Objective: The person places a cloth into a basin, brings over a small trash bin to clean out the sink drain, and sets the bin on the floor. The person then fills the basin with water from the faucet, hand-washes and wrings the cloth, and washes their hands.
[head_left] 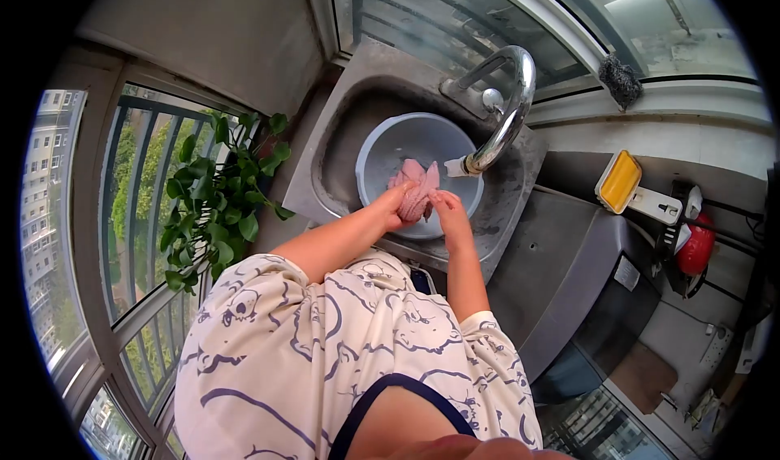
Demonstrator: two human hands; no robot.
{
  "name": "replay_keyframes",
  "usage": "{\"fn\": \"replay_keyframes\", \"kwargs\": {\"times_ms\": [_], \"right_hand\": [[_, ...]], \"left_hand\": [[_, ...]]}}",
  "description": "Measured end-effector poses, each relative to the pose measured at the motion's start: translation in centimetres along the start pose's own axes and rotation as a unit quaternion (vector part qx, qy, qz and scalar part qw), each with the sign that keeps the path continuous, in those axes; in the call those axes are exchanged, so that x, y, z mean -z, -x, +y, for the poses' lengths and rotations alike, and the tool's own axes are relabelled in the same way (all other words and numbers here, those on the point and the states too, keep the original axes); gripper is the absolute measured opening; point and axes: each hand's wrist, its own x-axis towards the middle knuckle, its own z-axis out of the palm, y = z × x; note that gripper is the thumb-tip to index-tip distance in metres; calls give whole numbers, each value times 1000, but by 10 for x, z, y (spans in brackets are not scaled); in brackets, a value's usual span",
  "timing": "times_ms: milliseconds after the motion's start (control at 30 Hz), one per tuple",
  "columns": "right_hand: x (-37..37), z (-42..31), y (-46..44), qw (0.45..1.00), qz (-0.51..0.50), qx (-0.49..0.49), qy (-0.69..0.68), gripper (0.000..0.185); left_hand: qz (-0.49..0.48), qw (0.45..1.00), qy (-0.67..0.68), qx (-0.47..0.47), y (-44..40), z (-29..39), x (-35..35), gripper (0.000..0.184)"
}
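- Viewpoint: from my remote station I look down through the head camera on both hands, the sink and the window corner.
- Workpiece: the pink cloth is bunched up between the hands, over the interior of the grey-blue basin.
- Left hand: I read the grip as closed on the cloth at its lower left side.
- Right hand: I read thumb and fingers as pinching the cloth along its right edge.
- Basin position: seated inside the metal sink.
- Faucet: chrome gooseneck, mounted at the sink's rear; its pale outlet tip sits over the basin, just beside the cloth.
- Left of the sink: a leafy green potted plant, near the window.
- Right of the sink: a white wall holder carrying a yellow tray.
- Window ledge: a dark grey scrubber.
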Motion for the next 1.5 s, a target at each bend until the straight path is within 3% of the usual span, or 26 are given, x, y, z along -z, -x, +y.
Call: {"fn": "replay_keyframes", "kwargs": {"times_ms": [33, 133, 167, 200, 267, 300, 467, 667, 733, 767, 800, 833, 867, 900, 933, 1000, 1067, 1133, 1167, 1233, 1333, 1367, 1400, 1433, 1467, 1500], "right_hand": [[3, 1, 2, 1000, -5, -1, 8, 36], [9, 19, 0, 925, 15, -122, -359, 63], [11, 53, -20, 892, -87, -83, -435, 77], [2, 47, -21, 894, -87, -82, -431, 77], [-21, 23, -16, 803, -215, 45, -554, 82], [-26, 23, -19, 777, -209, 56, -592, 84], [-14, -21, -21, 818, -229, 73, -522, 77], [15, -14, -65, 866, -312, 10, -392, 32], [6, -38, -58, 964, -159, -68, -200, 17], [2, -33, -66, 971, -169, -63, -156, 13], [0, -27, -73, 971, -170, -66, -155, 13], [-3, -20, -81, 989, -138, -34, -26, 12], [-9, -20, -85, 989, -104, -1, 103, 12], [-13, -19, -86, 955, -37, 87, 283, 13], [-15, -10, -84, 955, -37, 83, 283, 13], [-16, 5, -90, 964, 89, 134, 210, 21], [-17, 1, -72, 980, 72, 131, 134, 27], [-23, -13, -40, 993, 38, 44, -104, 32], [-21, -7, -33, 993, 38, 44, -105, 32], [-18, 5, -24, 969, 71, 204, 120, 26], [-8, -14, -4, 950, 101, 195, 220, 22], [-6, -16, 1, 915, 122, 296, 244, 20], [-5, -20, 7, 916, 122, 295, 243, 20], [-5, -24, 13, 883, 113, 373, 260, 21], [-8, -32, 22, 846, 103, 445, 275, 21], [-10, -46, 30, 804, 63, 501, 313, 23]], "left_hand": [[15, 999, -13, -25, 7, -2, -5, 29], [-46, 998, 33, -41, 40, -9, -35, 29], [-52, 997, 58, 0, 35, -12, -29, 34], [-57, 997, 60, 0, 38, -14, -33, 34], [-201, 967, 135, 81, 55, -20, -46, 38], [-270, 940, 171, 118, 60, -22, -47, 40], [-294, 926, 191, 140, 54, -31, -20, 51], [-267, 962, -9, 61, 44, -10, -6, 53], [-39, 944, -313, -97, 30, -6, -12, 46], [-39, 945, -311, -98, 22, -1, -10, 46], [-34, 827, -529, -186, 14, 5, -7, 43], [-26, 653, -711, -260, 8, 9, -7, 39], [-26, 653, -711, -258, 18, 14, -23, 39], [41, 582, -782, -220, 27, 15, -42, 35], [107, 502, -840, -179, 34, 14, -54, 31], [176, 528, -809, -188, 15, 14, -41, 28], [107, 483, -855, -156, 15, 17, -35, 38], [131, 479, -857, -139, 17, 19, -33, 45], [154, 476, -857, -122, 19, 18, -32, 52], [135, 495, -845, -152, 32, 13, -35, 55], [67, 548, -797, -247, 18, 4, 1, 54], [1, 767, -609, -204, 25, 7, 1, 58], [-63, 918, -365, -144, 30, 9, 2, 61], [-26, 962, -252, -101, 22, 11, 11, 58], [-24, 963, -251, -97, 33, 10, -1, 58], [29, 973, -229, 21, 44, 9, -17, 57]]}}
